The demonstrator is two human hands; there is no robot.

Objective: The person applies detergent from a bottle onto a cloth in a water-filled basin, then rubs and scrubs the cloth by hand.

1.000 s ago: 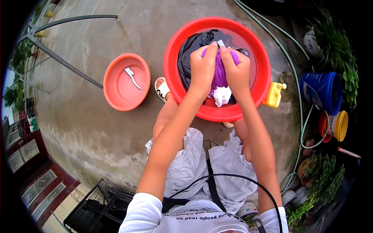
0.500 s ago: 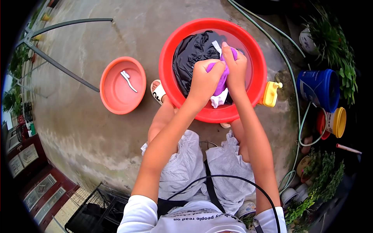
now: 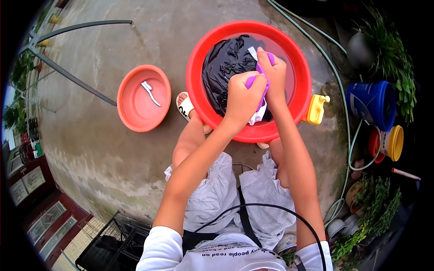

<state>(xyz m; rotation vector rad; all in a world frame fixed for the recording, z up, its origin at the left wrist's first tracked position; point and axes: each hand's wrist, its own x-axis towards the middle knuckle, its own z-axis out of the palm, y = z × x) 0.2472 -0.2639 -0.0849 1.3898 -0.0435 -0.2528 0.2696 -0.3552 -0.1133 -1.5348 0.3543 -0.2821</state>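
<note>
Over a large red basin (image 3: 194,67) of water, both my hands grip one purple and white cloth (image 3: 262,106). My left hand (image 3: 244,95) is closed round its near left part, with purple fabric bulging out by the thumb. My right hand (image 3: 273,77) is closed on the part to the right and a little farther away. A white strip (image 3: 252,53) sticks up just beyond the fingers. Black fabric (image 3: 224,63), wet and crumpled, lies in the basin to the left of my hands.
A smaller orange-red basin (image 3: 131,113) holding a white brush (image 3: 150,93) stands left. Beside the red basin is a yellow bottle (image 3: 316,109). A green hose (image 3: 342,97), a blue bucket (image 3: 384,106), a yellow bucket (image 3: 396,143) and potted plants line the right.
My hands went from side by side to staggered, the left nearer my body and the right farther. The cloth between them is bunched narrower, and more of the black fabric shows.
</note>
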